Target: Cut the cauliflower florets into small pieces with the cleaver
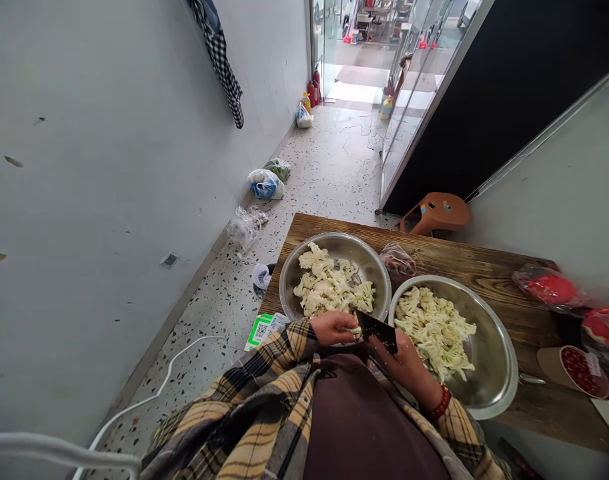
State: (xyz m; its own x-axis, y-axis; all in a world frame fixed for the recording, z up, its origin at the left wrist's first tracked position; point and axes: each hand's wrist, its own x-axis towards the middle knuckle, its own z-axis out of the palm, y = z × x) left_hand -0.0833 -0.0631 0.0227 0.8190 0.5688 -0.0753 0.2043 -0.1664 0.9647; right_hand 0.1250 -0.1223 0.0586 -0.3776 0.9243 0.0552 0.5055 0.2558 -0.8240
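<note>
My left hand (335, 327) is closed round a piece of cauliflower (355, 330) just over the near rim of the left steel bowl (371, 255). My right hand (405, 363) grips a dark cleaver (377, 329), its blade lying against that piece. The left bowl holds cauliflower florets (329, 285). A second steel bowl (501, 357) to the right holds more cut florets (437, 329). A red bead bracelet (441, 402) is on my right wrist.
The wooden table (484, 267) carries bags of red produce (549, 288), a paper cup of red bits (571, 368) and a small bag (397, 260). An orange stool (437, 212) stands behind it. Plastic bags (267, 183) lie along the left wall; a white cable (169, 373) crosses the floor.
</note>
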